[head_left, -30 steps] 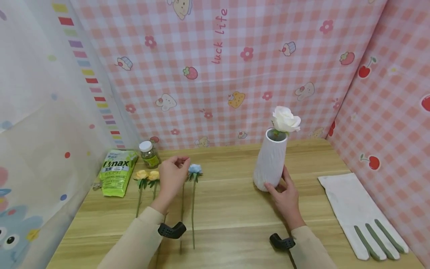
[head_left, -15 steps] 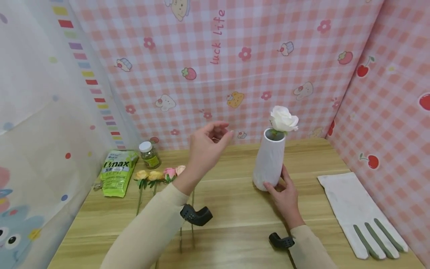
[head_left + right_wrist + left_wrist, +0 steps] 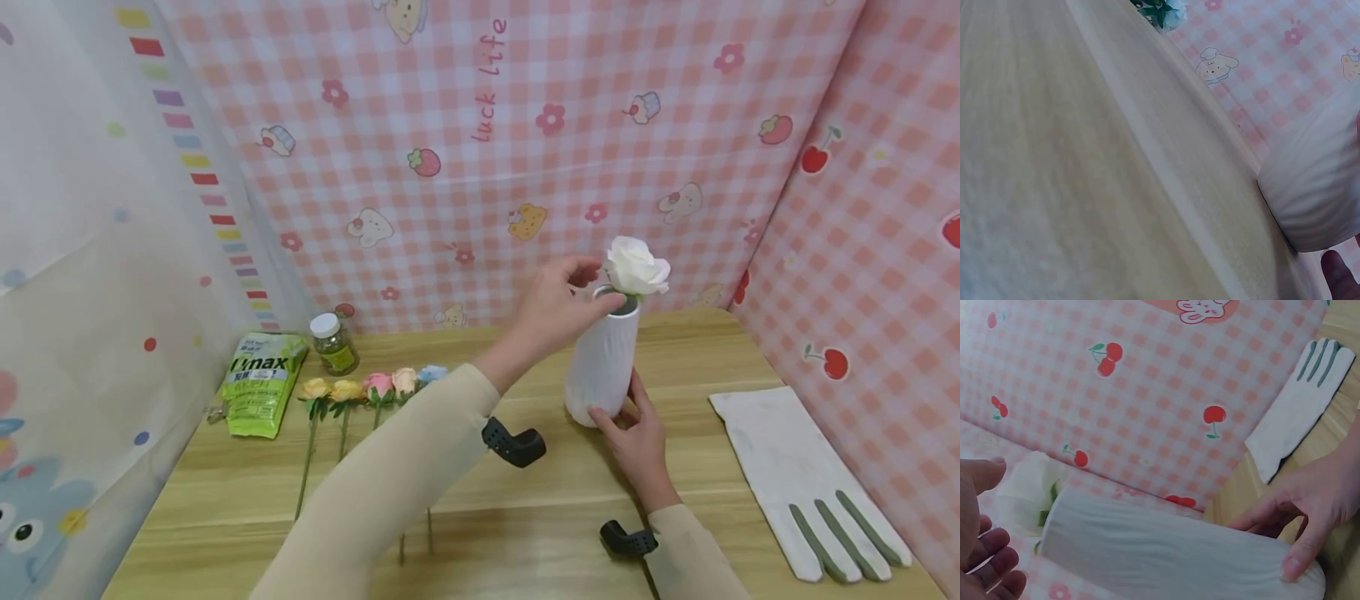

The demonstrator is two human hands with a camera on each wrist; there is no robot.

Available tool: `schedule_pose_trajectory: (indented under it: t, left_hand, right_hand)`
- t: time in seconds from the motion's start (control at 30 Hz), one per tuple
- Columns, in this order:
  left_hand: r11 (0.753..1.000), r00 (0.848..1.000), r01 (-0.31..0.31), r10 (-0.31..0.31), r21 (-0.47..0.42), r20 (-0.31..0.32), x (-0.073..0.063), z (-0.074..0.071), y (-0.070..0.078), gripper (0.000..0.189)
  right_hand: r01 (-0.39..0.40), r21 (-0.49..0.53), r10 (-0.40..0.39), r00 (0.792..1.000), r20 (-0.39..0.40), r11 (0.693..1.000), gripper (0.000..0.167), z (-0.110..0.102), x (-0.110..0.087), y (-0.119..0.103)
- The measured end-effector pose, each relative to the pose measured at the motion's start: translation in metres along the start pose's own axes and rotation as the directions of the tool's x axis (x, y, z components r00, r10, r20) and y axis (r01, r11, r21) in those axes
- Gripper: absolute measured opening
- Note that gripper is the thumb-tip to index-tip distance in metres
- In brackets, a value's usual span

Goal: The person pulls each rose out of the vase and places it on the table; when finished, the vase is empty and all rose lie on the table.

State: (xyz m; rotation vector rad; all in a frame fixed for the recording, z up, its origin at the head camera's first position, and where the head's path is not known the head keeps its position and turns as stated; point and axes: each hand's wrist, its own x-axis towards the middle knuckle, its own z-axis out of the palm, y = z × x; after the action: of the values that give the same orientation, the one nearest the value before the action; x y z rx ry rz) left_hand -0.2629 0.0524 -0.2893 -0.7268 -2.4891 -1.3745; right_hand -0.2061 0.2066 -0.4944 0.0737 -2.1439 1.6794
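Note:
A white ribbed vase (image 3: 600,375) leans slightly on the wooden table, with a white artificial rose (image 3: 637,267) rising from its mouth. Low down near the base, my right hand (image 3: 637,450) grips the vase, its thumb in front and fingers around the far side. My left hand (image 3: 558,304) is at the vase's mouth, just left of the rose. In the left wrist view, that left hand (image 3: 988,544) has its thumb and loosely bent fingers spread apart beside the rose (image 3: 1032,497), holding nothing. The right wrist view shows the vase's lower part (image 3: 1316,187) and a fingertip (image 3: 1338,275).
Left of centre lie two yellow flowers (image 3: 346,391), a pink one (image 3: 378,384), a peach one (image 3: 405,382) and a blue one (image 3: 432,374), partly behind my left sleeve. A green bag (image 3: 264,387) and a lidded jar (image 3: 334,343) stand behind. A white glove (image 3: 795,458) lies right.
My left hand has moved right from above the lying flowers to the vase's mouth, uncovering the flower heads. The right hand has stayed on the vase.

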Motion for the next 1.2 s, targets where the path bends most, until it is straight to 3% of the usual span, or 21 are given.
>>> schedule_pose_trajectory:
  t: [0.17,0.33,0.47,0.63,0.77,1.2]
  left_hand:
    - [0.995,0.998,0.047,-0.049,0.085,0.026,0.007,0.022,-0.002,0.062]
    - [0.998,1.000,0.025,-0.025,0.051,0.004,0.012,0.036,-0.004,0.052]
    - [0.997,0.999,0.032,-0.030,0.077,-0.024,0.016,0.042,-0.005,0.042]
    - [0.988,0.996,0.072,-0.064,0.136,-0.064,0.018,0.047,-0.006,0.035]
    - [0.988,0.993,0.079,-0.068,0.129,-0.093,0.020,0.049,-0.005,0.035]
    - [0.989,0.995,0.035,-0.022,0.141,-0.095,0.019,0.053,-0.004,0.012]
  right_hand:
    - [-0.011,0.001,0.011,1.000,0.008,1.000,0.082,-0.001,-0.002,0.003]
    - [-0.004,0.010,0.004,1.000,0.004,1.000,0.082,-0.001,-0.002,0.004]
    - [0.010,0.013,-0.010,1.000,0.003,1.000,0.081,-0.001,-0.002,0.004]
    - [0.008,0.038,-0.009,1.000,0.011,0.999,0.081,-0.001,-0.001,0.004]
    - [0.005,0.027,-0.005,1.000,0.011,1.000,0.081,-0.001,-0.001,0.003]
    - [-0.007,-0.005,0.007,1.000,0.015,1.000,0.082,-0.001,0.001,0.001]
